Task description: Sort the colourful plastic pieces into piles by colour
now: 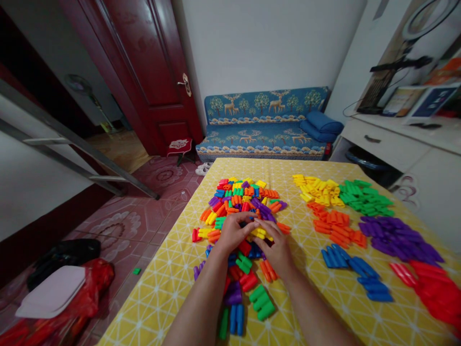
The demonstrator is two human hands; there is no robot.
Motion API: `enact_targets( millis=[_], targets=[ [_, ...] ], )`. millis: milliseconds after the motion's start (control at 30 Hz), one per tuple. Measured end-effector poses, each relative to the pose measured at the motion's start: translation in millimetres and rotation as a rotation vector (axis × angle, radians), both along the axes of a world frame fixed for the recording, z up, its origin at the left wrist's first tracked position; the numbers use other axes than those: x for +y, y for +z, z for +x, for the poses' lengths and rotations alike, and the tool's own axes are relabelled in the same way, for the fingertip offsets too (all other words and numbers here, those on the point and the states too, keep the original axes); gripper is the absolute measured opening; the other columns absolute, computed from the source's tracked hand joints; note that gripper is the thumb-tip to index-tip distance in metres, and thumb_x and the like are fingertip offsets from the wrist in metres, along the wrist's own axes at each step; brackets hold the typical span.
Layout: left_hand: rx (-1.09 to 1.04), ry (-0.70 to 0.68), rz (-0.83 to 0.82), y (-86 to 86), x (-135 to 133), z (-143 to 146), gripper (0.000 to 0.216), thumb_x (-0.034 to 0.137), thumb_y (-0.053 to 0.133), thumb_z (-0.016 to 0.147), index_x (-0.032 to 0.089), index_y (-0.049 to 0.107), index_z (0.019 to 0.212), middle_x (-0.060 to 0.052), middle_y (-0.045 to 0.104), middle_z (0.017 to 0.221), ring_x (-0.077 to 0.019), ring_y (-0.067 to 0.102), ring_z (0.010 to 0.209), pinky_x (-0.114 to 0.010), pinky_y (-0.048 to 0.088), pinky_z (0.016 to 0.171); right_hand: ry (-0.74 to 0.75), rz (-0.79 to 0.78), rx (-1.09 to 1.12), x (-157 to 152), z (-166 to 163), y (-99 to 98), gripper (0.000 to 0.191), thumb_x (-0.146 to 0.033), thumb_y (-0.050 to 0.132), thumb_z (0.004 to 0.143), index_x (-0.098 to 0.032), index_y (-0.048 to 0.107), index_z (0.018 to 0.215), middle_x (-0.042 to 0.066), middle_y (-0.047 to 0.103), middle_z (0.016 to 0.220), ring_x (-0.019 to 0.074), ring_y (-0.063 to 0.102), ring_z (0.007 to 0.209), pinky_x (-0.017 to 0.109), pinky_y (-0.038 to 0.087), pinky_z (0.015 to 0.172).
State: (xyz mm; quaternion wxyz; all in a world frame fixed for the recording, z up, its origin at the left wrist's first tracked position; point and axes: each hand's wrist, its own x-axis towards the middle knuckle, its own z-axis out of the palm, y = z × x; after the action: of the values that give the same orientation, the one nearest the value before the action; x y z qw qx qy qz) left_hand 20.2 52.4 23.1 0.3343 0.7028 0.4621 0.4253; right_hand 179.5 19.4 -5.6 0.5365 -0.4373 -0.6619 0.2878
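Note:
Both hands meet over a mixed pile of plastic building blocks (237, 192), made of joined tubes in several colours. My left hand (234, 231) is closed, its fingertips bent inward against the right fingers; what they pinch, if anything, is hidden. My right hand (277, 247) curves round a yellow building block (262, 234), with the thumb below and the fingers above. Red and blue blocks lie under the hands. Nearer me between the forearms are a green block (261, 302), a blue block (236, 319) and a purple block (233, 293).
To the right on the yellow tablecloth (288, 307) lie single-colour groups: yellow blocks (319, 190), green blocks (365, 198), orange blocks (336, 226), purple blocks (399, 239), blue blocks (356, 269) and red blocks (437, 290). A sofa (262, 137) stands beyond; a green block (137, 271) lies on the floor.

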Motion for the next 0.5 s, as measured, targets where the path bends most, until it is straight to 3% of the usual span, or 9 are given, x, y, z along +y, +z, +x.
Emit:
enact_targets(
  millis=[133,233,400,500],
  targets=[
    [0.014,0.041,0.003,-0.3,0,0,0.037,0.044,0.063,0.085,0.019,0.072,0.11,-0.003,0.073,0.078,-0.0175,0.067,0.073,-0.025,0.053,0.069,-0.096,-0.083,0.116,-5,2,8.1,0.035,-0.032,0.065,0.081,-0.026,0.067,0.115,0.007,0.068,0.111,0.0228,0.065,0.098,0.038,0.052,0.089],
    [0.019,0.062,-0.016,-0.4,0,0,0.038,0.045,0.057,0.088,0.018,0.071,0.112,-0.004,0.074,0.078,-0.0187,0.068,0.073,-0.027,0.054,0.069,-0.314,-0.107,0.331,11,25,22.0,0.044,-0.036,0.066,0.08,-0.023,0.061,0.121,0.007,0.068,0.106,0.0196,0.067,0.085,0.036,0.054,0.081],
    [0.043,0.069,0.001,-1.5,0,1,0.034,0.043,0.058,0.087,0.019,0.073,0.105,-0.005,0.075,0.083,-0.0191,0.068,0.074,-0.027,0.054,0.069,-0.557,-0.096,0.694,90,107,36.9,0.053,-0.028,0.069,0.066,-0.023,0.055,0.117,0.003,0.063,0.102,0.014,0.065,0.076,0.032,0.054,0.073],
    [0.059,0.092,0.019,-2.2,1,1,0.03,0.04,0.06,0.085,0.02,0.075,0.102,-0.004,0.075,0.081,-0.0189,0.068,0.073,-0.027,0.054,0.068,-0.677,-0.168,0.548,138,154,39.7,0.052,-0.027,0.066,0.064,-0.021,0.053,0.114,0.005,0.06,0.099,0.0157,0.063,0.076,0.036,0.055,0.07]
  ],
)
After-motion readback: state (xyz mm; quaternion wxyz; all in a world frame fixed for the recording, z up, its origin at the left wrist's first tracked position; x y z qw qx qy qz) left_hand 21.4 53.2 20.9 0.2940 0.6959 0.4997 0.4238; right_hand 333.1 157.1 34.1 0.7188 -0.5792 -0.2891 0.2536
